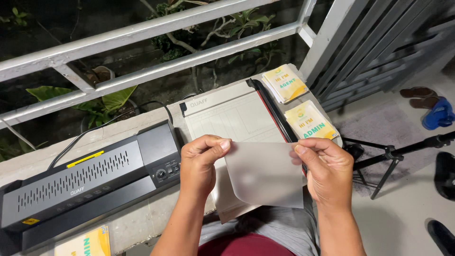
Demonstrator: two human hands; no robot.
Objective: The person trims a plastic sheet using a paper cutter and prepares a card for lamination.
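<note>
Both my hands hold one frosted, translucent plastic sheet (265, 174) up in front of me. My left hand (201, 163) pinches its upper left corner between thumb and forefinger. Its upper right edge is gripped by my right hand (324, 168). More sheets (227, 204) lie under it at the ledge's front edge. Behind the sheet lies a white paper trimmer (227, 116) with a black and red cutting arm.
A black laminator (80, 182) with a cable sits on the concrete ledge (128, 218) at left. Two stacks of yellow-and-white cards (284, 83) (310, 121) lie right of the trimmer, another card (85, 242) at bottom left. A white railing (142, 52) runs behind. A tripod (393, 156) and sandals (433, 111) are on the floor at right.
</note>
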